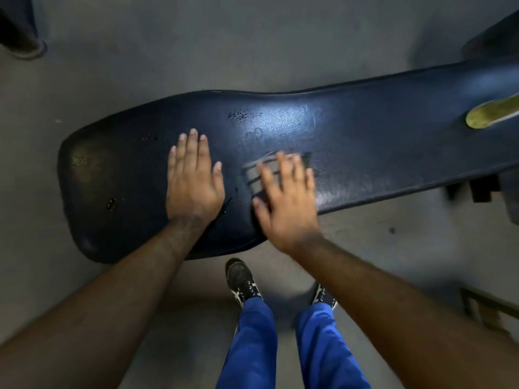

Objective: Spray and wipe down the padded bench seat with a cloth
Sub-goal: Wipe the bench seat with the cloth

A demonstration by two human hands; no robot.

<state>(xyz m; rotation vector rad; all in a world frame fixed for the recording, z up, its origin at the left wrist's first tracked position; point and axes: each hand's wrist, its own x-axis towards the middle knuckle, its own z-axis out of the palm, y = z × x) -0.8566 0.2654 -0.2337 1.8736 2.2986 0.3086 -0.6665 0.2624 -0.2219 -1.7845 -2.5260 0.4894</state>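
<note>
Wiping step: right hand [286, 203], fingers spread, pressing striped cloth [254, 175] mid-frame on padded bench seat [379, 136]; left hand [193, 181] flat. Next, droplets [238, 115] above.

No readable text, labels, brands or numbers are shown. A faint embossed mark on the bench seat [258, 134] is seen, but cannot be made out.

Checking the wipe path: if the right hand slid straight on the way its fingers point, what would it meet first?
Only more wet seat. The right hand, pressing the cloth, points up across the bench seat toward its far edge; nothing lies in that line.
</note>
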